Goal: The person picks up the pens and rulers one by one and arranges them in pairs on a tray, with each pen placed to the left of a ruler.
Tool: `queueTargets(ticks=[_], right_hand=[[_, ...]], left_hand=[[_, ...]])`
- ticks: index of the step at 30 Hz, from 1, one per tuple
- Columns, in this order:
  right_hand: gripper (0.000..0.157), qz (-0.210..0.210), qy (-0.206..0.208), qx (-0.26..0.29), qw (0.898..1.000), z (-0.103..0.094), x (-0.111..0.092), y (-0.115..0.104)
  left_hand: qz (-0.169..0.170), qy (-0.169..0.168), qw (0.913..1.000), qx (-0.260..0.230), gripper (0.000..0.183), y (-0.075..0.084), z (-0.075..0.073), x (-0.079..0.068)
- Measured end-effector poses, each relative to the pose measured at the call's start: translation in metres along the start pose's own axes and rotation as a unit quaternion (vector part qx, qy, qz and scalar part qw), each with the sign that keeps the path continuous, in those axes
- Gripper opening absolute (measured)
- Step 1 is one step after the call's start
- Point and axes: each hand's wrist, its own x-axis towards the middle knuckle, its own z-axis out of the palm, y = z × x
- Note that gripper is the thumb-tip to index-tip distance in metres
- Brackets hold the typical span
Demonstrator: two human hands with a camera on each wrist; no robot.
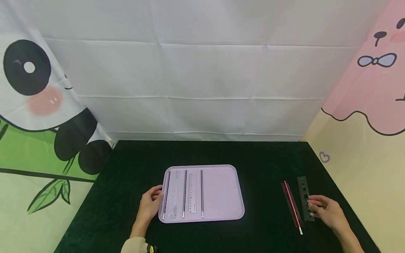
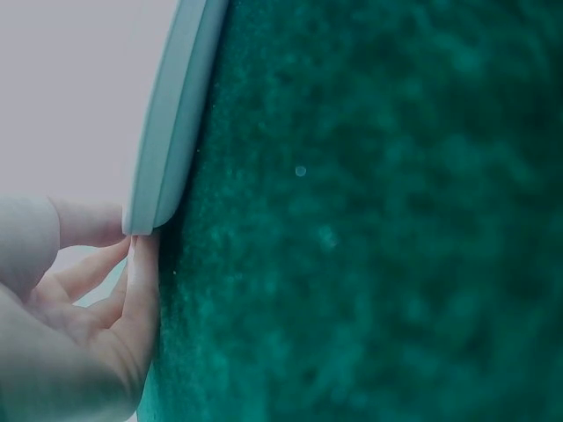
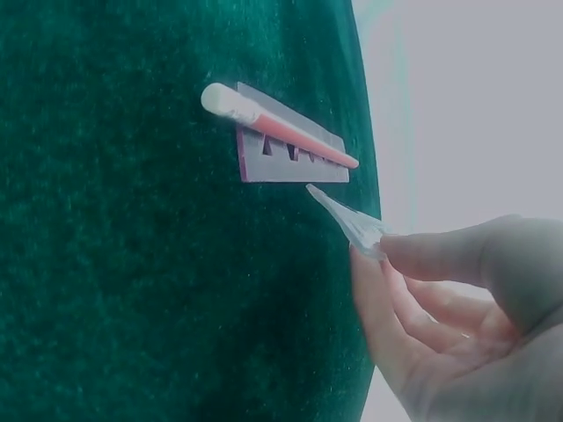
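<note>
My left hand (image 1: 150, 204) grips the left edge of a pale lilac tray (image 1: 223, 193), thumb and fingertips meeting at its rim in the left wrist view. At the right side of the table, my right hand (image 1: 327, 212) pinches a translucent stencil ruler (image 1: 303, 189) by its right edge. The right wrist view shows this ruler (image 3: 350, 224) tilted, thumb on one face and fingers on the other. To its left lies a red pencil (image 1: 292, 203) with a white eraser end, across a second stencil ruler (image 3: 264, 167) with cut-out shapes.
On the tray's left half lie a dark pencil (image 1: 166, 193), a clear stencil ruler (image 1: 173, 198), another dark pencil (image 1: 185, 193), a white ruler (image 1: 192, 196) and a third dark pencil (image 1: 202, 193), roughly parallel. Dark green cloth (image 1: 262, 168) covers the table; printed curtains surround it.
</note>
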Motion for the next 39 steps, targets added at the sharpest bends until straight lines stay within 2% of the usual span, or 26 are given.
queueTargets(ticks=[16,39], right_hand=[[0.042,0.004,-0.009,0.031,0.999,0.005,-0.001,-0.011],[0.043,-0.027,-0.035,0.067,0.997,0.024,-0.007,-0.033]], left_hand=[[-0.001,-0.002,1.0000,-0.002,0.038,0.001,0.000,-0.001],[-0.001,0.000,1.0000,-0.001,0.038,0.002,0.000,-0.002]])
